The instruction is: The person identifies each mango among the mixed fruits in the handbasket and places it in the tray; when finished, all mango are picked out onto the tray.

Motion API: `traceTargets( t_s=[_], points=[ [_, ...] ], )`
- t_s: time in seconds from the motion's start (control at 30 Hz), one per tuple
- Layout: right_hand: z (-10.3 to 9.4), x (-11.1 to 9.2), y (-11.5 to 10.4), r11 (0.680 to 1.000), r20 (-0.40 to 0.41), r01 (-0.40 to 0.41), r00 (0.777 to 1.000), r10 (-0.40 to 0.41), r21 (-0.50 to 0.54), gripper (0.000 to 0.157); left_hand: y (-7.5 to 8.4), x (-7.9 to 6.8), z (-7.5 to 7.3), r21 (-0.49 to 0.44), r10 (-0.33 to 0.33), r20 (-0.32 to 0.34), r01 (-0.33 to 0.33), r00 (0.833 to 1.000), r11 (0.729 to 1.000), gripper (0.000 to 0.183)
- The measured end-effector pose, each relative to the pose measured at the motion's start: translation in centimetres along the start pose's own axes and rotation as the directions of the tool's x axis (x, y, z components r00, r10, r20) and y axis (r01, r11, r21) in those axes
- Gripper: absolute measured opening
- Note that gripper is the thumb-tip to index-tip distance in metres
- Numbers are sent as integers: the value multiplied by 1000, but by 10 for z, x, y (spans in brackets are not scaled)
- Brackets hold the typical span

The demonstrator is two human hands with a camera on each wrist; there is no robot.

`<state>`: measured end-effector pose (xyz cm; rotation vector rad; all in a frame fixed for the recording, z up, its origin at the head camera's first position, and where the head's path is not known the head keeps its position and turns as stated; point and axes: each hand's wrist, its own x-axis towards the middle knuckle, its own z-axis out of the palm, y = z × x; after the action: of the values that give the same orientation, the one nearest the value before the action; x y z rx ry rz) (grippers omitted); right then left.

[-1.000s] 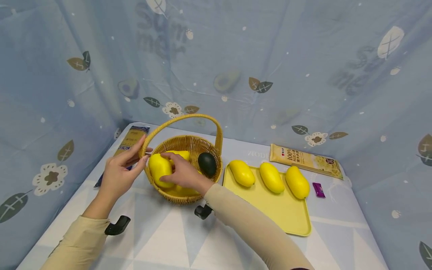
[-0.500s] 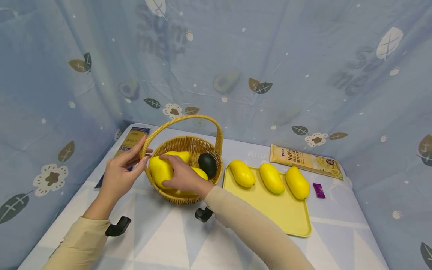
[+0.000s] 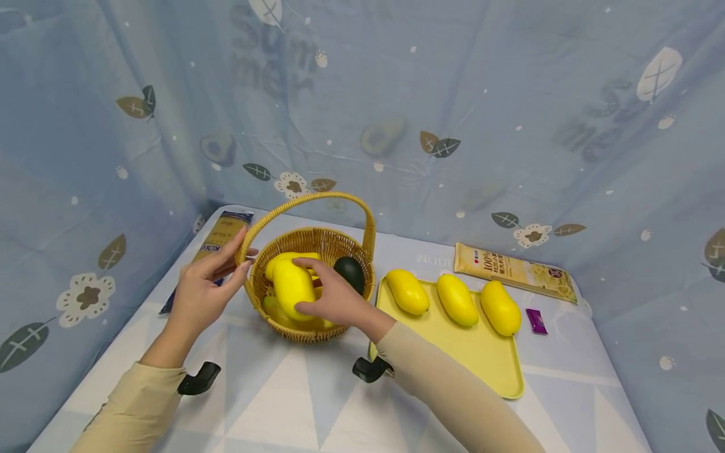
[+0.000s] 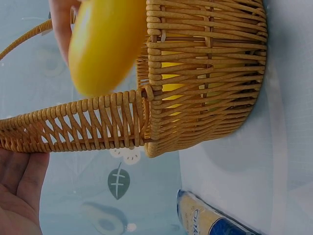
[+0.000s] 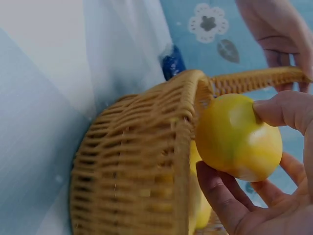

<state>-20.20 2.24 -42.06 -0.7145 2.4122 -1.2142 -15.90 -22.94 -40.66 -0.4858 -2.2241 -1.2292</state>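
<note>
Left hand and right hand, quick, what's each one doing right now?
Left hand: closed, holding the basket handle.
Right hand: closed around a yellow mango, holding it over the basket.

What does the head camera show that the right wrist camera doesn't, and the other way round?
Only the head view shows the yellow tray, the three mangoes on it, the small purple packet, the yellow pasta packet and the dark oval fruit in the basket. Only the right wrist view shows the palm side of the right hand and a faint greenish tinge on the held mango. Both show that mango, the basket, its handle and both hands, with the left hand at the handle.
</note>
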Motion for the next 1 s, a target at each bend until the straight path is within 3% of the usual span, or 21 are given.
traceTargets(
  t_s=[0.27, 0.5, 0.77, 1.0],
  points=[
    [-37, -42, 23, 993, -43, 15, 999, -10, 115, 80, 1, 1, 0, 2, -2, -2, 2, 1000, 1000, 76],
    [-62, -85, 45, 992, -110, -55, 992, 68, 117, 82, 0, -1, 0, -5, -4, -2, 4, 1000, 1000, 74],
    [-71, -127, 72, 984, -128, -128, 981, 145, 127, 82, 3, 0, 0, 18, -29, 2, 29, 1000, 999, 76],
    [-69, -148, 95, 981, -133, -171, 974, 182, 94, 81, 4, 0, 1, 10, -38, 5, 38, 999, 999, 75]
  ],
)
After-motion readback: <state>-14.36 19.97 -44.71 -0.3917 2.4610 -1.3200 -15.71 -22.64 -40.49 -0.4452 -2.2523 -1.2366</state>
